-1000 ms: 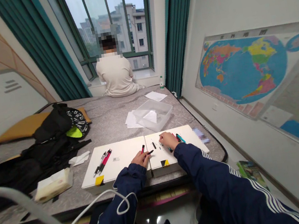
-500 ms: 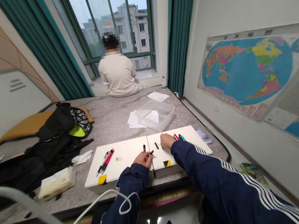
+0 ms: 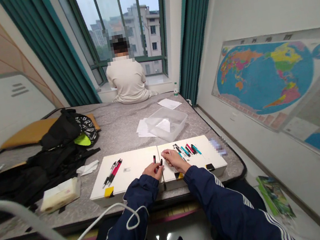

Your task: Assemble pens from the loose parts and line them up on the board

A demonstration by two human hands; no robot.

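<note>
Left hand (image 3: pixel 152 171) closed narrowly on a black-and-red pen (image 3: pixel 156 164), held upright over the left board (image 3: pixel 133 177), near its seam with the right board (image 3: pixel 213 165). Right hand (image 3: pixel 173 161) lay just beside it, fingers (image 3: pixel 164 155) drawn together; whether they held anything could not be told. A row of pens (image 3: pixel 187 150) lay fanned on the right board, just past that hand. Two more pens (image 3: pixel 113 173) lay on the left board. Beyond, a clear plastic box (image 3: pixel 167 123) stood beside loose papers (image 3: pixel 141 129) on a grey mattress (image 3: pixel 117 123); a seated person (image 3: pixel 126 76) faced the window (image 3: pixel 147 28).
</note>
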